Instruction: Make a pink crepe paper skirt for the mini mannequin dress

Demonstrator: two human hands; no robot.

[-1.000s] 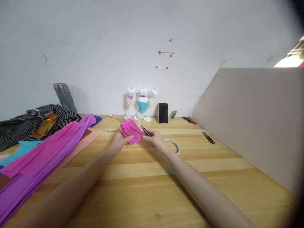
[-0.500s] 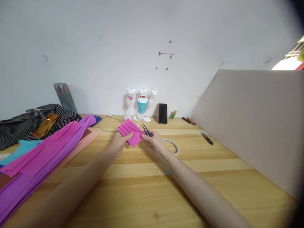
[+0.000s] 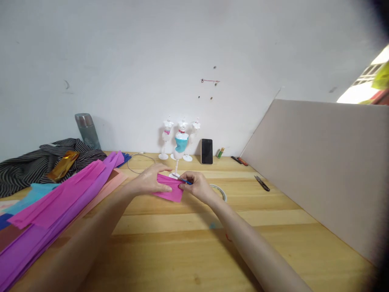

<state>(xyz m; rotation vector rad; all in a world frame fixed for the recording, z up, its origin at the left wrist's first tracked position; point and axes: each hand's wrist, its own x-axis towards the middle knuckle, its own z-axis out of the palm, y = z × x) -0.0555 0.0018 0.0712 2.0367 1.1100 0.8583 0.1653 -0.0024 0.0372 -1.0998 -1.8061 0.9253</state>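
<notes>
My right hand (image 3: 196, 186) pinches the right edge of a folded piece of pink crepe paper (image 3: 172, 191). The same hand also holds small blue-handled thread snips (image 3: 184, 180), their blades pointing left over the paper's top edge. Around the paper's left end is my left hand (image 3: 153, 179), thumb and forefinger spread apart, the thumb lying in front of the paper. Just behind the paper stands a small white dress form (image 3: 179, 156) with turquoise paper wrapped round its torso. A roll of white tape (image 3: 221, 191) lies on the table beside my right wrist.
Several other white dress forms (image 3: 167, 132) stand by the wall, near a phone (image 3: 206, 151) and a green spool (image 3: 220, 152). Black snips (image 3: 261, 183) lie right. Crepe paper strips (image 3: 69, 190), striped cloth (image 3: 24, 166) and a bottle (image 3: 87, 129) are left.
My left hand has loosened from its pinch, its fingers spreading. The pink paper has turned flatter and the snips now point left across it. The view has tilted up slightly.
</notes>
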